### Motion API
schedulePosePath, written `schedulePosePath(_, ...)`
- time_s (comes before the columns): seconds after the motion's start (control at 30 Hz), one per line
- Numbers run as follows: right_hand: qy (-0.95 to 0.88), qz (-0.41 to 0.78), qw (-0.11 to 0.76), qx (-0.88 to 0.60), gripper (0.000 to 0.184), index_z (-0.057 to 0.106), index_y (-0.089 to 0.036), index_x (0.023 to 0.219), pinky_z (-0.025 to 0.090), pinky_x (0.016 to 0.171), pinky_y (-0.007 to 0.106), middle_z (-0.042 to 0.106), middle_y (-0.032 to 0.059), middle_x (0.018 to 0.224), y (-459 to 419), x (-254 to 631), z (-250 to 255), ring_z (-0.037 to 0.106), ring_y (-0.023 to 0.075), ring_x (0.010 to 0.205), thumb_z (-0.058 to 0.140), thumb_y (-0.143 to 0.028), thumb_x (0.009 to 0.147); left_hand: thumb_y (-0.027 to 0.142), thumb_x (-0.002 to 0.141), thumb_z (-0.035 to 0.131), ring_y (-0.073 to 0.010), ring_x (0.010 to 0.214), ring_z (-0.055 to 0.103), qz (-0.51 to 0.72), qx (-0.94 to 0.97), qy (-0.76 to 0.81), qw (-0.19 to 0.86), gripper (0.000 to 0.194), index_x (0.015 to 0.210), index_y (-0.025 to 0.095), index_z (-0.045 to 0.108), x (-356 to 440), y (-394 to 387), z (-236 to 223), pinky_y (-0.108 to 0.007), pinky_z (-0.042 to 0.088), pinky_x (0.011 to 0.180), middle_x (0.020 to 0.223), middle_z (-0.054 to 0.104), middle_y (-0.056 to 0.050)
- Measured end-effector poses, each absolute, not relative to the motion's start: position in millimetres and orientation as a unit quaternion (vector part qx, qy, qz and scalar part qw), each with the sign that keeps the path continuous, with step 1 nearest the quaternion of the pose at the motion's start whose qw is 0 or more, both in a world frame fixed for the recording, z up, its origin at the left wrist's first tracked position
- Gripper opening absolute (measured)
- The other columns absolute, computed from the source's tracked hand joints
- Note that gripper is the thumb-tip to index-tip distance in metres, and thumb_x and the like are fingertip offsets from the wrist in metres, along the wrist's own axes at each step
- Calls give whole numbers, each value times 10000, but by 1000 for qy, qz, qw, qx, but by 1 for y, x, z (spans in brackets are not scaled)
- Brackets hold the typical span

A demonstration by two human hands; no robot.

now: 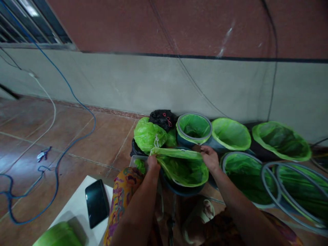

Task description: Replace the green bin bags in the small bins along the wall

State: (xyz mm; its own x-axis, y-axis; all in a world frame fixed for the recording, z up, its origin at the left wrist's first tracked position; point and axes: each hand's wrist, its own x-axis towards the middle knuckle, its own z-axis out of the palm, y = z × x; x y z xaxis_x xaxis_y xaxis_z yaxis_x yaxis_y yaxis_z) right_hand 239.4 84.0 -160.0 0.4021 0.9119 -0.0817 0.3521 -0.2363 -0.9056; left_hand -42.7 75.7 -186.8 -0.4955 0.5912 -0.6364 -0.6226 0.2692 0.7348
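A translucent green garbage bag (188,179) lines a dark trash bin (176,188) standing between my knees. My left hand (153,163) is closed on the left end of the bag's rim, where a white drawstring shows. At the right end of the same rim, my right hand (210,158) pinches the plastic. Between both hands the bag's far edge is stretched nearly straight, and its mouth gapes toward me. Some fingertips are hidden behind the plastic.
Several other bins with green liners, such as a grey-rimmed bin (194,125), stand to the right, with loose grey rings (266,191). A knotted green bag (148,134) and black bag (161,119) lie by the wall. A phone (96,203) rests left; a blue cable (77,140) crosses the floor.
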Motion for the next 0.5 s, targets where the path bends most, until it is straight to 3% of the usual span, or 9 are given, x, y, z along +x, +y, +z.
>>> schedulePosePath(0.13, -662, 283, 229, -655, 547, 660, -196, 1236, 407, 1057, 396, 685, 99, 1233, 105, 193, -138, 591, 263, 1168, 662, -151, 690, 46, 728, 536, -136, 607, 615, 599, -46, 615, 511, 145, 791, 162, 597, -40, 78, -179, -298, 555, 708, 626, 588, 23)
schedulePosePath(0.27, -717, 238, 61, -652, 477, 639, -225, 1289, 400, 1021, 497, 679, 141, 1232, 111, 163, -132, 571, 329, 1179, 619, -177, 815, 47, 710, 566, -162, 660, 648, 599, -66, 610, 514, 130, 765, 153, 615, -39, 78, -171, -327, 567, 753, 646, 606, 12)
schedulePosePath(0.5, -747, 235, -36, -621, 347, 710, -253, 1178, 367, 1028, 509, 683, 133, 1208, 104, 163, -139, 544, 340, 1204, 634, -239, 839, 33, 692, 605, -184, 728, 668, 615, -90, 598, 505, 119, 711, 149, 617, -38, 72, -172, -329, 569, 787, 632, 593, 6)
